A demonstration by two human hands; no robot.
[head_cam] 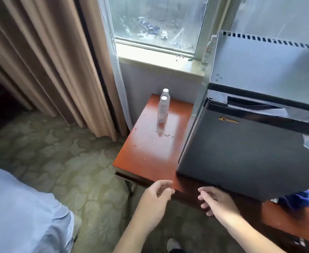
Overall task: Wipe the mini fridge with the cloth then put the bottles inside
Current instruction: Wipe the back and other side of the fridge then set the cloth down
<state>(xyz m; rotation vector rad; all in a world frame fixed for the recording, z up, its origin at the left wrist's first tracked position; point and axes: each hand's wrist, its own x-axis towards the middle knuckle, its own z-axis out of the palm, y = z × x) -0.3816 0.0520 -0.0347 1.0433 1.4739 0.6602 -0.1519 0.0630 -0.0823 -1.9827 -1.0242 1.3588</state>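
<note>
Your left hand [156,195] and your right hand [216,201] hang in the air just in front of the mini fridge [250,143], and both are empty, with the fingers [165,184] loosely spread and a little curled. The fridge sits on the red-brown bench [150,152] with its door shut. The two bottles [162,108] stand upright, one right behind the other, on the bench to the left of the fridge, near the window. The blue cloth [298,199] peeks out at the fridge's lower right corner, partly hidden. I think wiping comes first, so you need that cloth. There are water drops on the bench between the bottles and the front edge. If you slide a wet hand there, the bottles could slip or tip. They stand close together, so bumping one may knock the other over.
</note>
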